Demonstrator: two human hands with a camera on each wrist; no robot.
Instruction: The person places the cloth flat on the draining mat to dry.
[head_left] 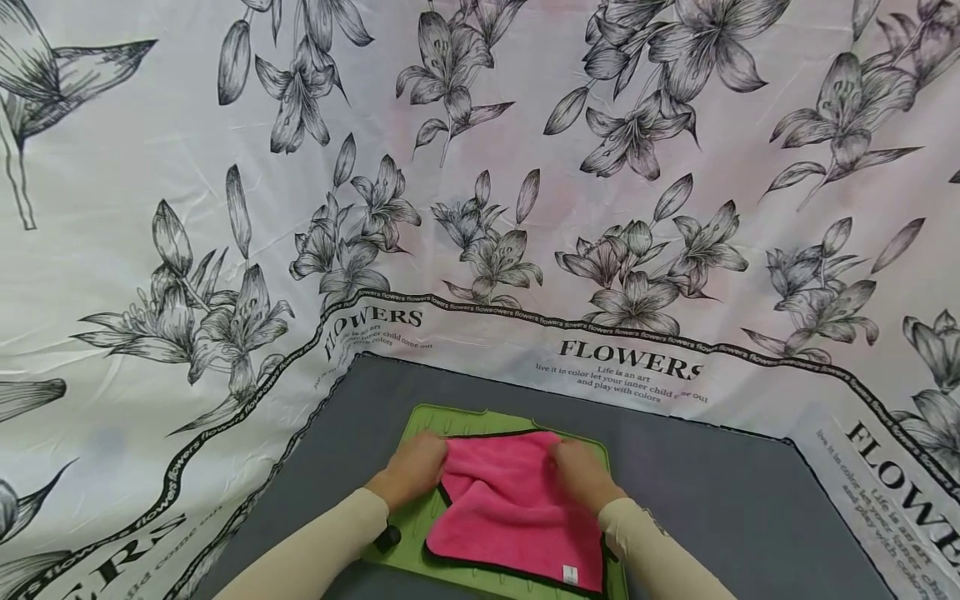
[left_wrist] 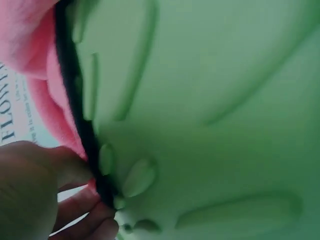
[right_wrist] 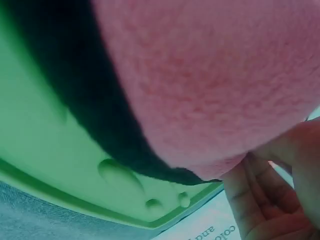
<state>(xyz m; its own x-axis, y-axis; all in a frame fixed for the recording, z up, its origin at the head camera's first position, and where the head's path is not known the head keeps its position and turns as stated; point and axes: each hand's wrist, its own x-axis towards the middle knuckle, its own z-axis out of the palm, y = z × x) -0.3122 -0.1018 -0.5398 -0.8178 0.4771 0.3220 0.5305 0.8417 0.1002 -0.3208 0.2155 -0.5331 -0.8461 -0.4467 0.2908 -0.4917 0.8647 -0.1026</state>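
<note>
A pink cloth [head_left: 502, 508] with black edging and a small white tag lies partly spread over a green ridged mat [head_left: 412, 533]. My left hand [head_left: 417, 468] pinches its far left corner between thumb and fingers, which the left wrist view shows at the black edge. At the far right corner my right hand [head_left: 581, 473] pinches the pink cloth [right_wrist: 215, 90], thumb against fingers in the right wrist view. Creases run across the cloth's left side, and its near edge rests low over the mat.
The green mat sits on a dark grey tabletop [head_left: 697, 492]. A small black object [head_left: 387, 539] is at the mat's left edge, beside my left sleeve. White fabric printed with flowers [head_left: 495, 250] surrounds the table at the back and sides.
</note>
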